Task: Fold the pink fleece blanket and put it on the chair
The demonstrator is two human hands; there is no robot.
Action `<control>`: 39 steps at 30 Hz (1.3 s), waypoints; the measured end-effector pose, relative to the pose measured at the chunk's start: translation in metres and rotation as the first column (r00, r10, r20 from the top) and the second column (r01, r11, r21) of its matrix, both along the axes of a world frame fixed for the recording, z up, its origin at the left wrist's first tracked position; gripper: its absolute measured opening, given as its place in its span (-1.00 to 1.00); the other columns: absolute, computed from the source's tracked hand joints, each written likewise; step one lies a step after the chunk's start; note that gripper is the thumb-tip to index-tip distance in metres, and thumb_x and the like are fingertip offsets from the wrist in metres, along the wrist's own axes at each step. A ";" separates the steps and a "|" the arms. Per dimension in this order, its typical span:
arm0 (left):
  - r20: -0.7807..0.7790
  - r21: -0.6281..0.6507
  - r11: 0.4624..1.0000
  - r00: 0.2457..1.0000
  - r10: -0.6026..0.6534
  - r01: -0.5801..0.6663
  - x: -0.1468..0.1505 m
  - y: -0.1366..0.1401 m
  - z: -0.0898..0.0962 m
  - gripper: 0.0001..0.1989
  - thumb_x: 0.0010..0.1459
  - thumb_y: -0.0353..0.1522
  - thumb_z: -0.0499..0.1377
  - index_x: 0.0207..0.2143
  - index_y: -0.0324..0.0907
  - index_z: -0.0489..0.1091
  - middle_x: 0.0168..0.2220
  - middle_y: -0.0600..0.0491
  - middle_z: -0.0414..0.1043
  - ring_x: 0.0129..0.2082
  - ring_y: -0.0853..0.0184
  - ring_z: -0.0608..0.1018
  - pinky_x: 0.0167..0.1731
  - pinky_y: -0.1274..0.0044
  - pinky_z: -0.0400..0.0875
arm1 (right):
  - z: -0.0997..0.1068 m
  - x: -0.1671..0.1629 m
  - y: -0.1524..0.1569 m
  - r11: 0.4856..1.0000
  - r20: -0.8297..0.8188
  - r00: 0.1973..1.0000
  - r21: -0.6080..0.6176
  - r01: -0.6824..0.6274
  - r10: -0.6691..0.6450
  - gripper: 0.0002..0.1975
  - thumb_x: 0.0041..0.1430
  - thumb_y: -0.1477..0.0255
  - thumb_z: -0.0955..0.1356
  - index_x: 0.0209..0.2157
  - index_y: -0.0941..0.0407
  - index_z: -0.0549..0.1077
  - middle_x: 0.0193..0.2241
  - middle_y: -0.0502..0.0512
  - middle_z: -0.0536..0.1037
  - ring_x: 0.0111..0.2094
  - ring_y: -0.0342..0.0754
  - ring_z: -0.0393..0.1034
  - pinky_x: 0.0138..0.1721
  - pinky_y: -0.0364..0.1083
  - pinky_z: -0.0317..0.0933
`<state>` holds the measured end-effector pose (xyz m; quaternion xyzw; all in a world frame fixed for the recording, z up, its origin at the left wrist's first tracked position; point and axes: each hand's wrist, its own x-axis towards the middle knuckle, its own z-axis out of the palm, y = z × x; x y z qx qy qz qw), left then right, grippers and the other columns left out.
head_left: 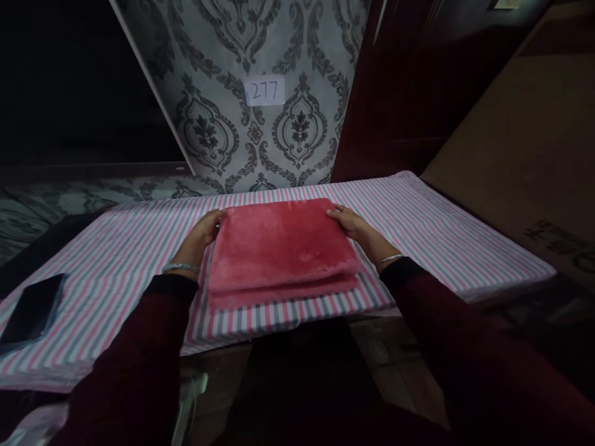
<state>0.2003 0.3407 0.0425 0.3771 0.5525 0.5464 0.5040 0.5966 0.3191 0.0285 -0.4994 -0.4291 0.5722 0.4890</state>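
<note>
A folded red plush cloth lies on the striped tablecloth, its layers showing along the near edge. My left hand grips its far left corner, with the fingertips partly hidden at the edge. At the far right corner, my right hand has the thumb on top of the cloth and the other fingers along the side. Both wrists wear bangles.
A dark phone or tablet lies at the table's left end. A large screen stands at the back left, by the patterned wall with a paper reading 277. A cardboard box flanks the right side.
</note>
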 end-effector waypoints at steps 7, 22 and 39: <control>-0.185 -0.110 0.993 0.980 -0.070 0.050 -0.001 -0.071 -0.002 0.00 -0.10 -0.30 0.45 0.38 -0.09 0.12 -0.04 -0.11 0.53 -0.17 0.15 0.62 -0.21 0.39 0.54 | -0.009 -0.001 -0.090 0.991 -0.026 0.995 0.092 -0.096 0.099 -0.39 0.05 0.29 0.50 0.14 0.05 0.37 0.06 0.18 0.59 0.01 0.15 0.54 0.11 0.15 0.42; -0.682 0.049 0.999 0.731 0.039 -0.008 -0.001 -0.110 -0.010 -0.23 0.02 -0.24 0.33 0.27 -0.29 0.29 0.11 -0.30 0.45 0.12 -0.10 0.52 0.13 0.16 0.40 | -0.027 0.012 -0.121 0.947 0.496 0.840 0.315 0.061 -0.219 -0.15 0.11 0.20 0.44 0.39 0.09 0.18 0.09 0.27 0.55 0.10 0.28 0.44 0.19 0.27 0.27; -0.999 -0.023 0.944 -0.050 -0.007 0.330 0.093 -0.136 -0.042 -0.23 0.31 0.03 0.06 0.45 -0.12 0.08 0.50 -0.24 -0.13 0.49 -0.17 -0.09 0.35 -0.13 -0.18 | -0.028 -0.067 -0.103 0.926 0.978 0.060 0.210 -0.314 -0.202 -0.29 0.43 0.00 0.16 0.44 0.09 0.13 0.45 0.31 0.06 0.47 0.31 -0.19 0.37 0.33 -0.20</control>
